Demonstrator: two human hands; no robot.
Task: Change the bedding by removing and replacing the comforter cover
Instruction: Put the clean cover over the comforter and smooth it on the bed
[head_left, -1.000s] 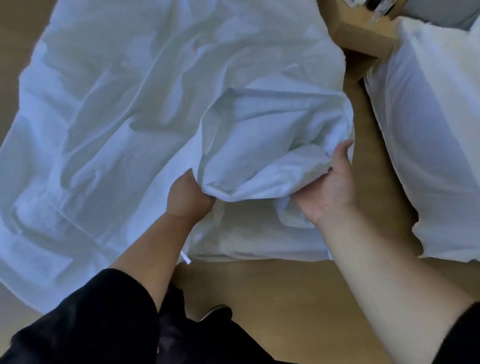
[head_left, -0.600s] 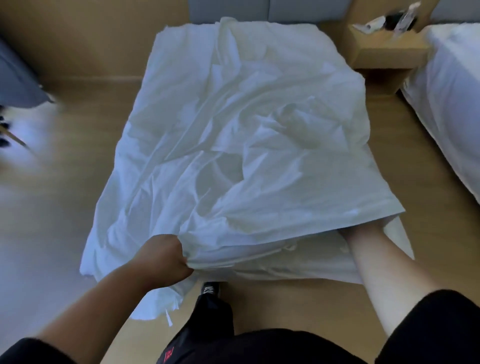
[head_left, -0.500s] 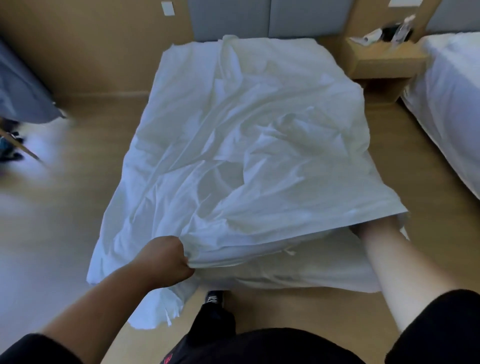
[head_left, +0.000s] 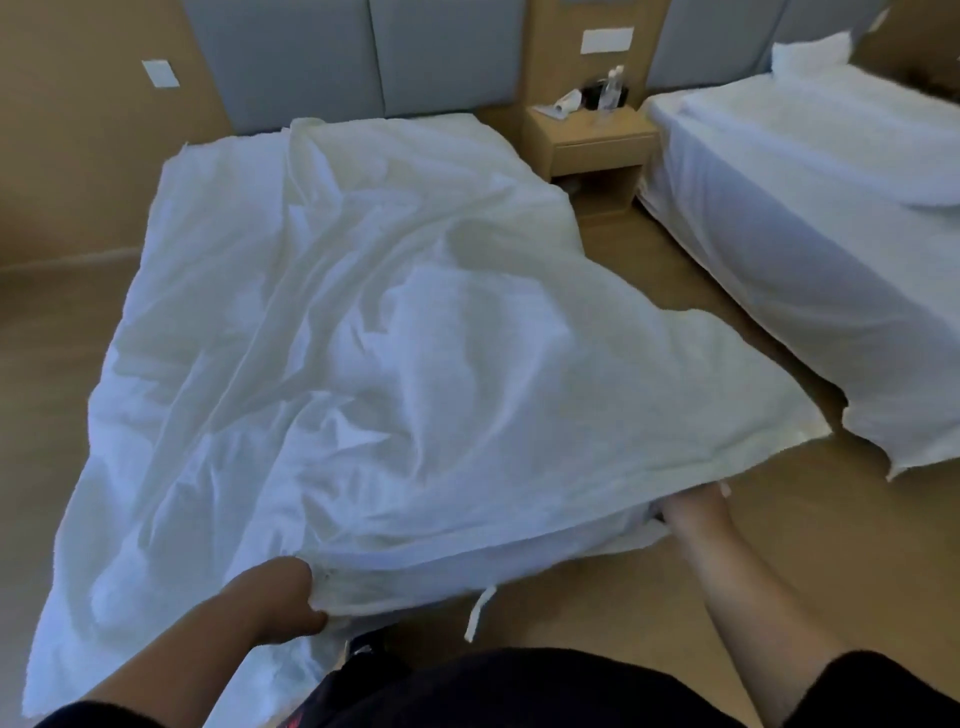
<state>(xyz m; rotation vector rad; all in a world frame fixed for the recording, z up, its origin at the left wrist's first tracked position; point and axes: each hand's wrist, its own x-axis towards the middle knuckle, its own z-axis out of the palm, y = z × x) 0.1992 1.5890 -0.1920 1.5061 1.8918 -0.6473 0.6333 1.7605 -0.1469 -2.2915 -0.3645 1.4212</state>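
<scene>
Both hands hold the comforter cover (head_left: 395, 364) at the bed's foot edge, left hand (head_left: 283, 597) gripping its near hem, right hand (head_left: 693, 506) half hidden under its right corner, grip unclear, long axis running away toward the headboard (head_left: 363, 57).

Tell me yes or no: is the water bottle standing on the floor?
No, the water bottle stands upright on the wooden nightstand between the two beds.

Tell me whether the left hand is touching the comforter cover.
Touching. The head view shows the left hand gripping the near edge of the comforter cover.
</scene>
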